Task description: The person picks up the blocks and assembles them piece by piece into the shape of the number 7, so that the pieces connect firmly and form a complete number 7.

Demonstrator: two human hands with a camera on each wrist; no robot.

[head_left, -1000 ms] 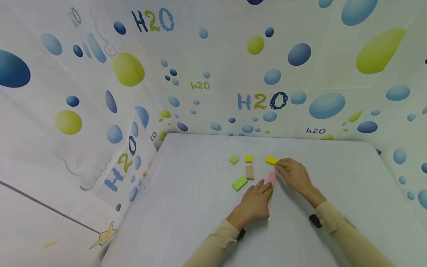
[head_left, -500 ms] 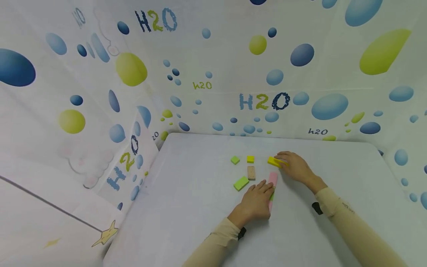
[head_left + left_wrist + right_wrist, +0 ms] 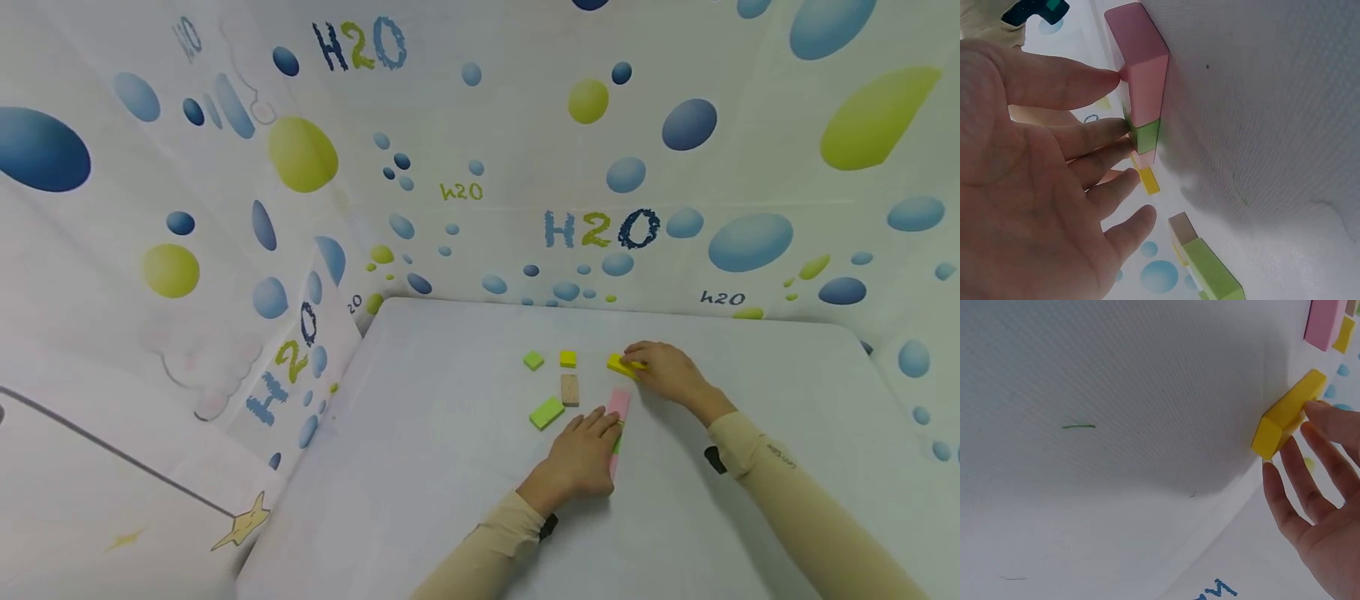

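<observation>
My left hand [image 3: 576, 462] rests along a straight row of blocks in the head view, fingers fairly straight. The row has a pink block [image 3: 1146, 78] nearest, a green block [image 3: 1147, 136] after it and another pink block [image 3: 618, 402] at the far end. In the left wrist view the thumb and fingertips touch the row's side. Just beyond the row, my right hand [image 3: 670, 371] holds a long yellow block [image 3: 1291, 409] lying on the table. Its thumb lies against one side and its fingertips are at the end; part of the block is covered in the head view.
Left of the row lie a larger green block [image 3: 547, 412], a wooden block [image 3: 570, 390], a small yellow block [image 3: 567, 358] and a small green block [image 3: 533, 360]. The white table [image 3: 420, 417] ends at a printed curtain [image 3: 495, 242] behind.
The right hand's fingers have shifted a little on the yellow block, which stays at about the same spot. My left hand keeps its place on the row. The whole head view drifts slightly rightward.
</observation>
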